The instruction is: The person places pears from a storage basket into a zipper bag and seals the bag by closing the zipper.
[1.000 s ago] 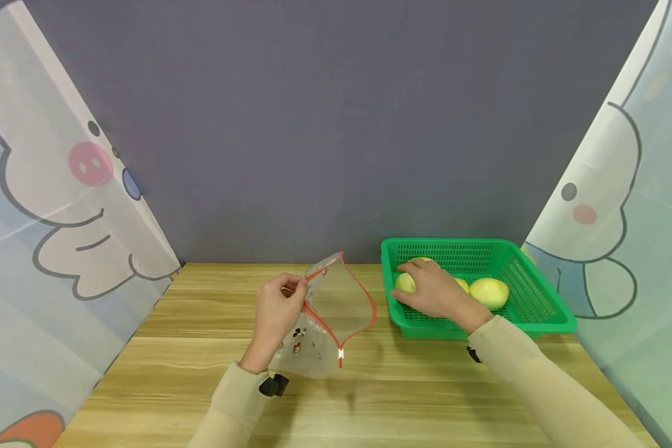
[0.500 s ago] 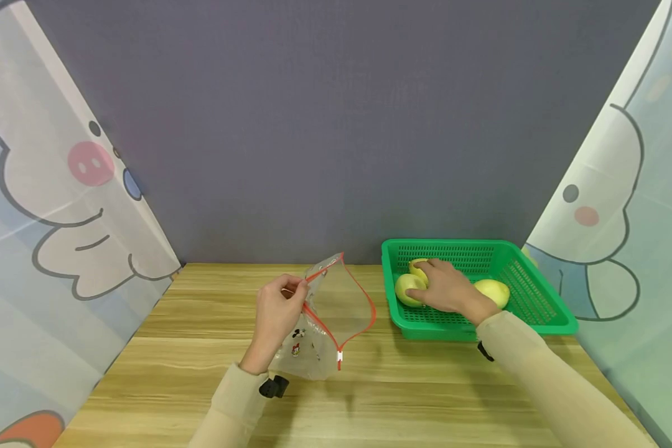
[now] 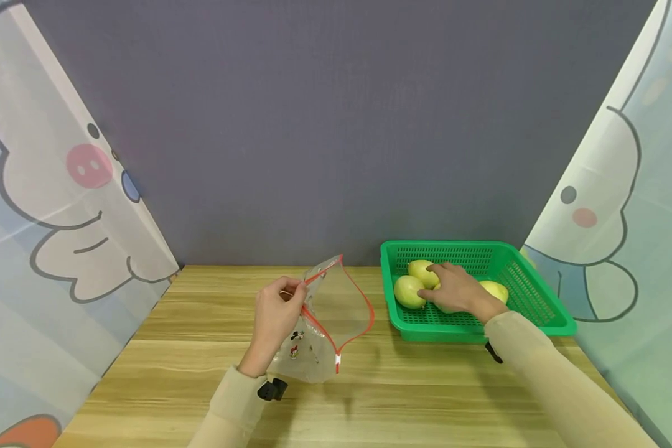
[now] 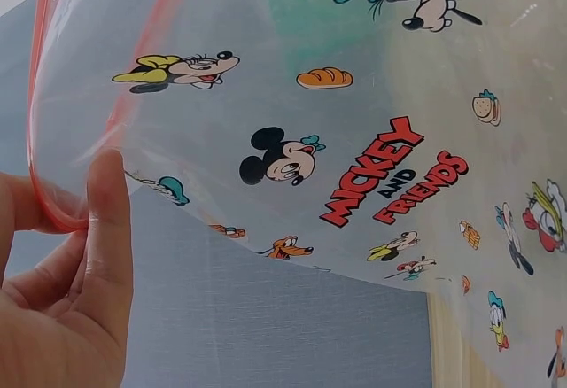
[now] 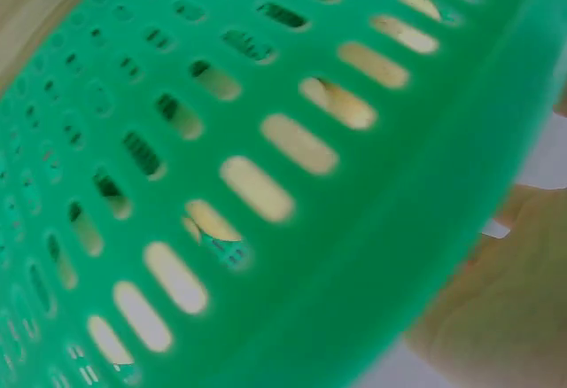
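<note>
My left hand pinches the rim of a clear slider zip bag between thumb and fingers. The bag's red-edged mouth gapes toward the right, and a white slider sits at its lower corner. Cartoon figures and "Mickey and Friends" lettering show on the bag in the left wrist view. My right hand is inside the green basket, spread over a lemon it mostly covers. Its thumb overlaps the edge of the left lemon; another lemon lies by its fingertips. In the right wrist view the basket wall hides most of the hand.
One more lemon lies to the right in the basket, partly behind my wrist. The wooden table runs back to a grey panel. Cartoon-printed curtains hang at both sides.
My right hand has moved right within the basket, off the left lemons, which now show more fully. The left hand and bag have stayed nearly still.
</note>
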`<state>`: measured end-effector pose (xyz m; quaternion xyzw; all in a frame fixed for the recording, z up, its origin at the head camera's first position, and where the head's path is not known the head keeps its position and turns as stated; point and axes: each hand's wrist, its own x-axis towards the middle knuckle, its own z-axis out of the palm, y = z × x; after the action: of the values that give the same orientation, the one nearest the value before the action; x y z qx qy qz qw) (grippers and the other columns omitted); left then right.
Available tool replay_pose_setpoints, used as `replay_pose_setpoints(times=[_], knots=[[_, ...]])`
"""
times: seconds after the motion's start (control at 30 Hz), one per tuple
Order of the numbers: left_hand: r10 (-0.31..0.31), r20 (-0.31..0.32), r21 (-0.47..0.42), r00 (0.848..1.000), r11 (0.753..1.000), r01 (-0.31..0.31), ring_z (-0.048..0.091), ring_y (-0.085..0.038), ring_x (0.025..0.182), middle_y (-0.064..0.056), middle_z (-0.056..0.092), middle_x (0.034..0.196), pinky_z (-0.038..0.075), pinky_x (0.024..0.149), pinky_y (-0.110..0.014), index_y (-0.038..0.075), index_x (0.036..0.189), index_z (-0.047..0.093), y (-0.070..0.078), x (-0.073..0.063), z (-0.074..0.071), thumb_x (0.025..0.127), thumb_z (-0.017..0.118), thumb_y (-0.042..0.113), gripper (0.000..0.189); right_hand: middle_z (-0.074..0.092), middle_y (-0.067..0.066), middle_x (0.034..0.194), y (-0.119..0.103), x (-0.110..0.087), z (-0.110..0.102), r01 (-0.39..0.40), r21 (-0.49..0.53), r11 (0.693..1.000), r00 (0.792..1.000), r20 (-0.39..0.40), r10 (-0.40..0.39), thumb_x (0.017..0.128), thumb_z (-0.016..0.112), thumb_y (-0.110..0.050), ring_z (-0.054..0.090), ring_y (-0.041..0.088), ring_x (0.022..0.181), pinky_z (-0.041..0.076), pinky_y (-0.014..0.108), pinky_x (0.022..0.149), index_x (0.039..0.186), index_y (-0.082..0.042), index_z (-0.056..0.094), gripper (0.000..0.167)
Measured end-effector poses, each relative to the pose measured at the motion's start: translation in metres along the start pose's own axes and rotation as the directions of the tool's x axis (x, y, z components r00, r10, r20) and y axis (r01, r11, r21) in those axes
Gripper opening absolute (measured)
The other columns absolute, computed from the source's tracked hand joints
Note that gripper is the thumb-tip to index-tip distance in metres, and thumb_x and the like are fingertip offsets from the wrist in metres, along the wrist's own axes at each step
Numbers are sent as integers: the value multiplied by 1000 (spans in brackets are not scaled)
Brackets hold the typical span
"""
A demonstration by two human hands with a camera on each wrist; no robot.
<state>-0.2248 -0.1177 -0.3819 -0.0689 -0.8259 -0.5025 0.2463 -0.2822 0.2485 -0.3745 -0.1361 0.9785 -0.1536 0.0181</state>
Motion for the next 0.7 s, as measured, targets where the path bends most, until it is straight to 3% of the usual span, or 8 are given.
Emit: replay_pose_setpoints(times=[0.43, 0.7], knots=[[-19, 14, -16, 1000, 1000, 19, 65, -15, 63, -4, 71, 77, 52, 49, -26, 5, 91, 76, 1, -1, -1, 94, 69, 10, 9, 39, 39, 148, 22, 0, 11, -53, 20, 998, 995, 90, 51, 96, 63, -48, 32, 64, 134, 38, 73, 101, 147, 8, 45, 78], [-30, 17, -15, 999, 999, 30, 65, -15, 62, -3, 71, 76, 51, 48, -26, 5, 91, 76, 1, -1, -2, 94, 69, 10, 9, 39, 36, 146, 28, -4, 9, -54, -10, 999, 991, 124, 54, 94, 69, -45, 38, 58, 128, 42, 71, 94, 145, 7, 48, 76]])
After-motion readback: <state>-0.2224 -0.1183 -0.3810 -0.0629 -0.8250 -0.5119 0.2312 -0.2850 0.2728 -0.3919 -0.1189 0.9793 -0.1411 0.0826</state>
